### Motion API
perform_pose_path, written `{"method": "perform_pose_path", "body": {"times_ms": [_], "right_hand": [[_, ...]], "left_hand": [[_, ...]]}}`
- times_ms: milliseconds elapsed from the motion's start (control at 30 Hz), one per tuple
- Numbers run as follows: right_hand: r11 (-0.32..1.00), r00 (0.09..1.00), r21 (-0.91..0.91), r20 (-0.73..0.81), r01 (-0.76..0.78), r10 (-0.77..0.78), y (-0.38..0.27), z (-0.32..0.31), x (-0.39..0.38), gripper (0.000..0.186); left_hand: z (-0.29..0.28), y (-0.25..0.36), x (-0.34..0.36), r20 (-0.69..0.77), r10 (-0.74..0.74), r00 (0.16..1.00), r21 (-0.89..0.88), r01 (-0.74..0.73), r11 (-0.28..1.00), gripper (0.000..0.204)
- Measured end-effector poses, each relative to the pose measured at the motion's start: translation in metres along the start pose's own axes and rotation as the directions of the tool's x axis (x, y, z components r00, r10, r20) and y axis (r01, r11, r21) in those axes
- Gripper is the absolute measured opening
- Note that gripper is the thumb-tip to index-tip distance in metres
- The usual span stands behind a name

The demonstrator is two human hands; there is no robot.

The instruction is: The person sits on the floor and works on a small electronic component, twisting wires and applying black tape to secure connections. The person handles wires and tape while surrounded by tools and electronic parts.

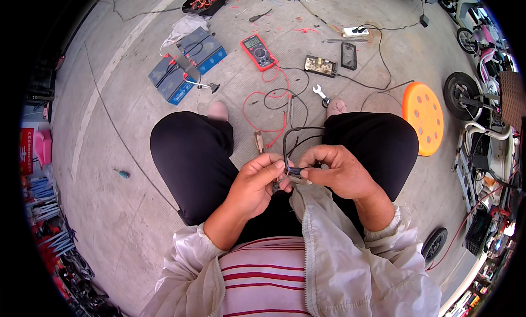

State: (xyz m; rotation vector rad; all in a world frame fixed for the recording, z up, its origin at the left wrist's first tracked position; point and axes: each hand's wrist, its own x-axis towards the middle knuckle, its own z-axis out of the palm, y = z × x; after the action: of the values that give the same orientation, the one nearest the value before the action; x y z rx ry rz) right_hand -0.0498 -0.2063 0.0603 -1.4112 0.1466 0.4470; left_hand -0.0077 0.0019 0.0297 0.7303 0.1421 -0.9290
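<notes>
Between my knees, both hands work on a black cable (285, 144) that loops up from them. My left hand (257, 180) pinches the cable's end, where thin wires show at the fingertips. Close beside it, my right hand (337, 172) is closed with thumb and finger on a dark piece of the same cable. The exact join between the hands is partly hidden by fingers. Just beyond my left hand stands a tool with a wooden-looking handle (259, 142). Red and black test leads (245, 110) lie in loops on the floor ahead.
A red multimeter (259, 51), blue battery blocks (174, 81), an opened charger board (321, 65), its black case (348, 55), a wrench (321, 94) and a white power strip (355, 32) lie ahead. An orange stool (423, 119) stands right; a screwdriver (123, 174) lies left.
</notes>
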Motion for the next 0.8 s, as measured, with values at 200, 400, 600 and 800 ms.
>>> {"method": "perform_pose_path", "body": {"times_ms": [200,400,600,800], "right_hand": [[0.998,0.987,-0.025,-0.153,-0.052,0.048,-0.021,-0.025,-0.019,0.006],[0.982,0.954,0.180,-0.299,0.053,0.003,-0.043,-0.032,-0.041,0.005],[0.991,0.942,0.131,-0.331,-0.014,0.057,-0.053,-0.035,-0.064,0.004],[0.998,0.930,0.038,-0.364,-0.041,0.052,-0.058,-0.045,-0.077,0.006]], "left_hand": [[-0.008,0.036,-0.004,-0.069,0.082,0.994,-0.193,-0.094,0.977,0.017],[0.007,0.036,0.003,-0.008,0.019,1.000,-0.098,-0.020,0.995,0.033],[0.070,0.019,0.037,0.061,-0.077,0.995,0.153,0.067,0.986,0.049],[0.106,0.003,0.060,0.068,-0.086,0.994,0.343,0.057,0.938,0.045]]}}
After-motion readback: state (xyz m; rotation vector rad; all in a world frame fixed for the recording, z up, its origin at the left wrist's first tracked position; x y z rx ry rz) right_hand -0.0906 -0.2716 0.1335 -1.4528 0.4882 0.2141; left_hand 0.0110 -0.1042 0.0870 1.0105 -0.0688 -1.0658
